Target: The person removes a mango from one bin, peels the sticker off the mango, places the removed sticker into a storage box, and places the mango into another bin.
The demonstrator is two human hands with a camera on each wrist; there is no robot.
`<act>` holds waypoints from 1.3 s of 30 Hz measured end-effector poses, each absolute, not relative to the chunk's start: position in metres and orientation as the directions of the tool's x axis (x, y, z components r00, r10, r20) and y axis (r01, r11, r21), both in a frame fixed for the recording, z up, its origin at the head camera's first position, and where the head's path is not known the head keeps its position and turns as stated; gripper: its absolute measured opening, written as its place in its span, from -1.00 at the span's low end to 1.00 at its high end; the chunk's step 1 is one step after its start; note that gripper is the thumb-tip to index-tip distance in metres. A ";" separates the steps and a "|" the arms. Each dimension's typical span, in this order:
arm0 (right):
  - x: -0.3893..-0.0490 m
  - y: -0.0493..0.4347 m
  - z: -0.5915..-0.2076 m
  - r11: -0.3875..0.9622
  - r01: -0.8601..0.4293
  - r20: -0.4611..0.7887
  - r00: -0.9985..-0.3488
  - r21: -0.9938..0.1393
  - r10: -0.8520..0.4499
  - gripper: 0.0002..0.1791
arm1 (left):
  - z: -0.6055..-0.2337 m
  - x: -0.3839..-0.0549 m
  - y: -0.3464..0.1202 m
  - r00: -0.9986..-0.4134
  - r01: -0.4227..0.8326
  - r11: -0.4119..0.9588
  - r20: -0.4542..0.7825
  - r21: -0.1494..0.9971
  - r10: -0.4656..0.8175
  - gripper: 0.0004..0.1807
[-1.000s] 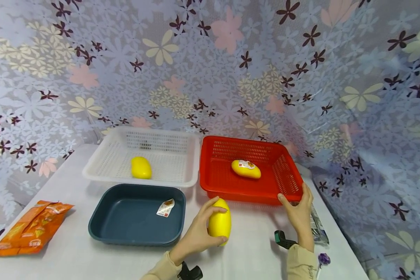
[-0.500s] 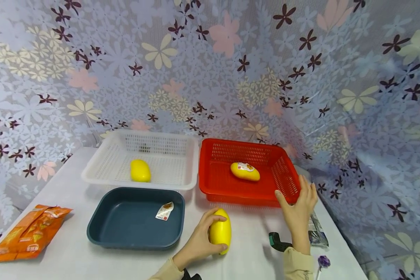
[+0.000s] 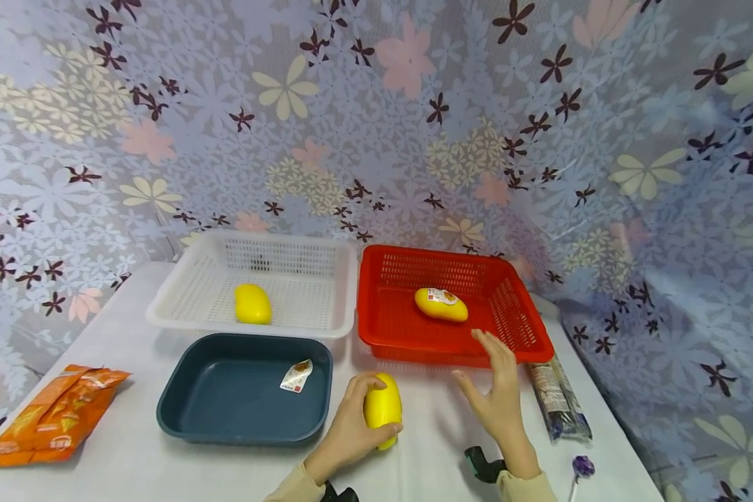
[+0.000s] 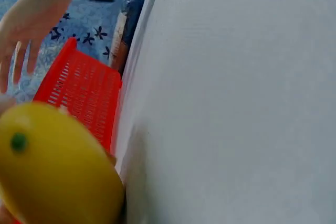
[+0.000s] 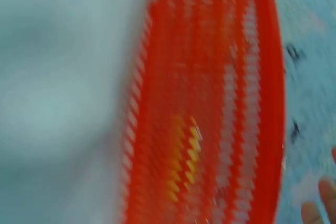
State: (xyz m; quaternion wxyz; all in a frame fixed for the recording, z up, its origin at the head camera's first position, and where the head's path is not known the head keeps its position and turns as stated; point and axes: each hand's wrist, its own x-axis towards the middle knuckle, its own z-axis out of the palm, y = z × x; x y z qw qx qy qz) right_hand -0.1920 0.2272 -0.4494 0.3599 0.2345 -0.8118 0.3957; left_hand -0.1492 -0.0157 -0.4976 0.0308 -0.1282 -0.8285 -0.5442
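Observation:
My left hand (image 3: 349, 436) grips a yellow mango (image 3: 383, 410) from its left side, thumb at the near end and fingers over the far end. In the left wrist view that mango (image 4: 58, 166) fills the lower left, a green spot at its tip. My right hand (image 3: 497, 397) holds nothing; its fingers are spread just in front of the red basket (image 3: 414, 352). Inside that basket lies another mango (image 3: 442, 305) bearing a white sticker. The right wrist view is blurred and shows the red basket's slotted side (image 5: 205, 77), with a few fingertips (image 5: 311, 214) at the edge.
A white basket (image 3: 301, 328) holding one yellow mango (image 3: 253, 304) stands at the back left. Before it sits a dark blue tray (image 3: 226, 439) with a sticker (image 3: 297, 376) in it. An orange packet (image 3: 56, 418) lies far left; a clear-wrapped packet (image 3: 558, 401) and purple lollipop (image 3: 582, 466) lie right.
My right hand has left the red basket's right front corner and moved left, uncovering the packet behind it. My left hand has shifted slightly left with the mango.

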 end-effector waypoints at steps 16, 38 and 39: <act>-0.175 0.150 -0.505 0.345 -0.244 0.039 -0.862 -0.906 -0.505 0.16 | -0.493 -0.133 -0.026 -0.994 0.094 0.567 0.109 0.818 0.008 -0.75; -0.170 0.157 -0.514 0.254 -0.178 0.022 -0.855 -0.951 -0.518 0.33 | -0.496 -0.162 -0.023 -0.977 0.214 0.562 0.164 0.799 0.139 -0.51; -0.169 0.156 -0.514 0.253 -0.184 0.034 -0.865 -0.950 -0.500 0.34 | -0.496 -0.162 -0.023 -0.976 0.217 0.561 0.177 0.799 0.125 -0.54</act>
